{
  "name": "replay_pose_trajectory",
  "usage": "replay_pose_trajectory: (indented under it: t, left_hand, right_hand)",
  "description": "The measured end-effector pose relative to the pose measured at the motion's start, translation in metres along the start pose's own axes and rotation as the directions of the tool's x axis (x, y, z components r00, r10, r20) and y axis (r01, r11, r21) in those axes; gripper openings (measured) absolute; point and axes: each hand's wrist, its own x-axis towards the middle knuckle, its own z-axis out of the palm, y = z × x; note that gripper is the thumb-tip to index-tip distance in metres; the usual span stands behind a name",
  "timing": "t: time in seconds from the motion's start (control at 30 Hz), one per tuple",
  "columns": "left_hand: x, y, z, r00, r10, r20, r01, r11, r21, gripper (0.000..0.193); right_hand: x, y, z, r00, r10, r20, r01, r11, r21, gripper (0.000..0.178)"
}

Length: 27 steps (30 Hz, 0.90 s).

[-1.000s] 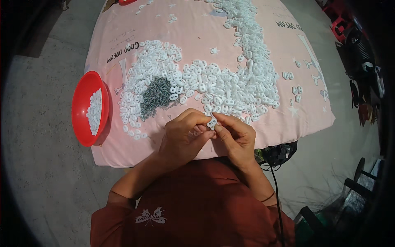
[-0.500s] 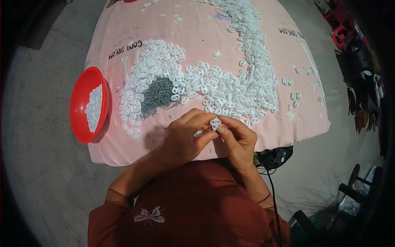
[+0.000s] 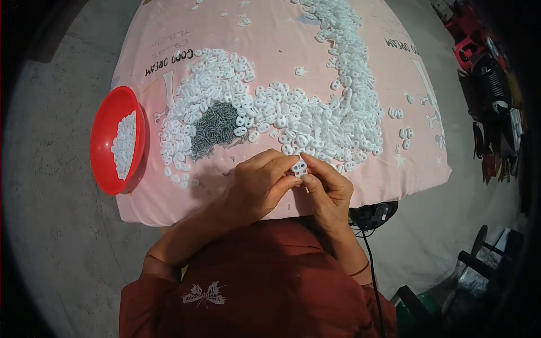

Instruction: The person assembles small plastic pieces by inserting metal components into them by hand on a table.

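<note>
Close to the table's near edge, both my hands meet around small white plastic two-hole pieces [image 3: 300, 167], seemingly two set against each other. My left hand [image 3: 251, 183] pinches them from the left between thumb and fingers. From the right, the thumb and forefinger of my right hand [image 3: 328, 194] press on them. Just beyond my fingers spreads a large heap of loose white two-hole oval pieces [image 3: 321, 124]. A pile of small grey screws [image 3: 217, 127] lies beyond my left hand, ringed by more white pieces.
At the left edge stands a red bowl [image 3: 100, 146] with white pieces inside. Pink patterned cloth [image 3: 282, 62] covers the table. Several white pieces [image 3: 403, 133] lie apart on the right. A black cable [image 3: 370, 265] hangs by my right arm, below a dark device [image 3: 375, 215].
The held pieces have turned slightly between my fingers, and their two holes now face up more plainly. My hands stay almost in place; the whole view has shifted a little.
</note>
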Motion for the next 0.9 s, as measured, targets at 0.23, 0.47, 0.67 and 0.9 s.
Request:
replay_pose_trajectory:
  t: [0.23,0.47,0.67,0.9]
  left_hand:
    - [0.0014,0.0017,-0.0033,0.999,-0.026,0.028,0.027,0.999,-0.022,0.032]
    - [0.0016,0.0016,-0.0023,1.0,-0.007,0.023,0.009,0.998,-0.063,0.028]
    - [0.0038,0.002,-0.0002,0.999,0.039,-0.014,-0.04,0.995,-0.087,0.026]
    - [0.0047,0.0038,-0.0006,0.999,0.03,0.029,-0.028,0.998,-0.06,0.025]
  right_hand:
    - [0.0,-0.0022,0.0024,0.999,0.038,0.026,-0.04,0.998,0.053,0.028]
    - [-0.0017,-0.0011,0.0047,1.0,0.03,-0.006,-0.03,0.996,0.082,0.025]
    - [-0.0025,-0.0008,0.0032,0.999,0.024,-0.036,-0.022,0.999,0.049,0.023]
    - [-0.0036,0.0022,0.0036,0.998,-0.002,-0.061,0.004,0.999,0.041,0.022]
